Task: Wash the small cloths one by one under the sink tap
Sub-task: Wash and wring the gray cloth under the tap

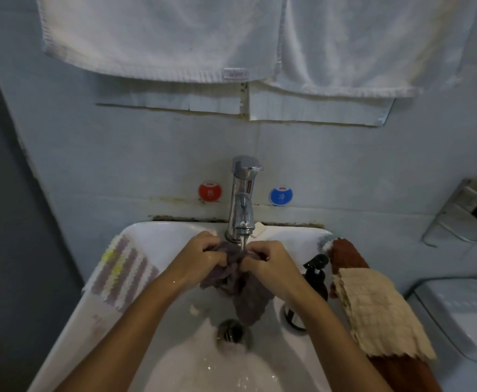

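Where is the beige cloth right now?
In the head view, the beige cloth hangs over the sink's right rim, lying on a brown cloth, right of the dark spray bottle.

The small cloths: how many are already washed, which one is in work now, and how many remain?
Done: cannot tell. In hand: the left hand and right hand grip the purple-grey cloth under the running tap. Waiting, seemingly: the striped cloth on the left rim, the beige cloth and brown cloth on the right.
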### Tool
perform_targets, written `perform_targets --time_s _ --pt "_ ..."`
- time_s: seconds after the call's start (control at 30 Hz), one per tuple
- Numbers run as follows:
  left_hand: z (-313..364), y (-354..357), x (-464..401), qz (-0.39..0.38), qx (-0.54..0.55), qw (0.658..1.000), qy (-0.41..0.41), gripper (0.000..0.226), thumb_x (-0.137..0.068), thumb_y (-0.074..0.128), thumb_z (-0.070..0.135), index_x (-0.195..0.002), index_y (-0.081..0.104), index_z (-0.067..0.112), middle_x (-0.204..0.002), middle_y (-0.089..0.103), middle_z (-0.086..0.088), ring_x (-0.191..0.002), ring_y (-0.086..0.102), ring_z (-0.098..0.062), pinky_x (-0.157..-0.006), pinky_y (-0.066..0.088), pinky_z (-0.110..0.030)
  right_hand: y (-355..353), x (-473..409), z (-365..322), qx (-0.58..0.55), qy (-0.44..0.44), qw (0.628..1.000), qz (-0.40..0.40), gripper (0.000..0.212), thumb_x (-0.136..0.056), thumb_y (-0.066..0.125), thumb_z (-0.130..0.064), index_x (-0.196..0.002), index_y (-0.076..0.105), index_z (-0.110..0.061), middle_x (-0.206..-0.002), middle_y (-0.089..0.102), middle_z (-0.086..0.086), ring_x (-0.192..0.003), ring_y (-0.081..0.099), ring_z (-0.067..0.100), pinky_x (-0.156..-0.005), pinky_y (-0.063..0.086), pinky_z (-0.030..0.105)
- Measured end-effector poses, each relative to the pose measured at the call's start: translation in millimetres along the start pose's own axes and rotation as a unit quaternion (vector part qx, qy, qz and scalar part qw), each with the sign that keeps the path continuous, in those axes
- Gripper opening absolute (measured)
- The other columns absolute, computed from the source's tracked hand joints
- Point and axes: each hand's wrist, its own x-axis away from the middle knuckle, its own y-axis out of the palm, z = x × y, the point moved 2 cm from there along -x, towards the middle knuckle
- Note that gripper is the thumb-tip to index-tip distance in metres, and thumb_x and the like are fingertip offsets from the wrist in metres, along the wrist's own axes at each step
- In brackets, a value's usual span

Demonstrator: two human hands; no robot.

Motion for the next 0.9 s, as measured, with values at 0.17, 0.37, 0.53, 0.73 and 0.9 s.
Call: perform_targets --time_s 0.17,0.37,0.53,0.73,0.9 --pt "-1 -6 3 0.032 0.044 0.998 0.035 0.012 -0.081 0.064 0.001 -0.074 0.072 0.004 -0.064 0.064 -0.016 -0.055 0.056 -0.024 -0.053 0.045 -0.034 1 1 2 0.011 -0.012 1.0 -0.006 0.008 -0.087 0.062 -0.007 -0.08 0.067 -0.007 -0.069 0.058 0.001 -0.065 0.051 0.01 -0.063 0.042 0.025" --pt "-6 -17 -2 0.05 -0.018 0.996 0.064 0.026 -0.081 0.068 -0.002 -0.067 0.072 0.019 -0.061 0.067 0.002 -0.057 0.059 -0.004 -0.058 0.047 -0.019 -4 2 11 0.055 0.071 0.994 -0.059 0.025 -0.086 0.071 -0.037 -0.08 0.072 -0.012 -0.069 0.068 0.002 -0.062 0.057 0.01 -0.061 0.044 0.026" --pt "-12 -21 -4 0.124 0.06 0.989 0.043 0.006 -0.089 0.069 0.018 -0.084 0.072 0.02 -0.077 0.072 0.004 -0.069 0.063 0.002 -0.065 0.048 -0.01 -10 2 11 0.047 0.111 0.992 -0.041 0.047 -0.082 0.066 -0.065 -0.078 0.071 -0.018 -0.068 0.069 -0.006 -0.062 0.064 0.007 -0.057 0.047 0.021" --pt "-19 -12 -7 0.213 0.002 0.976 0.049 0.016 -0.099 0.053 0.018 -0.087 0.063 0.014 -0.081 0.064 0.005 -0.074 0.056 -0.003 -0.065 0.041 -0.013 -3 2 15 0.046 0.107 0.991 -0.061 0.035 -0.091 0.067 -0.045 -0.11 0.058 -0.016 -0.102 0.068 0.002 -0.092 0.065 0.017 -0.078 0.054 0.031" --pt "-20 1 -1 0.279 0.149 0.945 -0.078 0.029 -0.104 0.04 0.031 -0.095 0.06 0.011 -0.087 0.062 -0.001 -0.085 0.058 -0.021 -0.077 0.047 -0.034 -4 2 15 -0.06 0.133 0.989 0.02 0.03 -0.093 0.067 -0.038 -0.093 0.07 -0.008 -0.083 0.073 0.004 -0.066 0.067 0.011 -0.061 0.056 0.029"
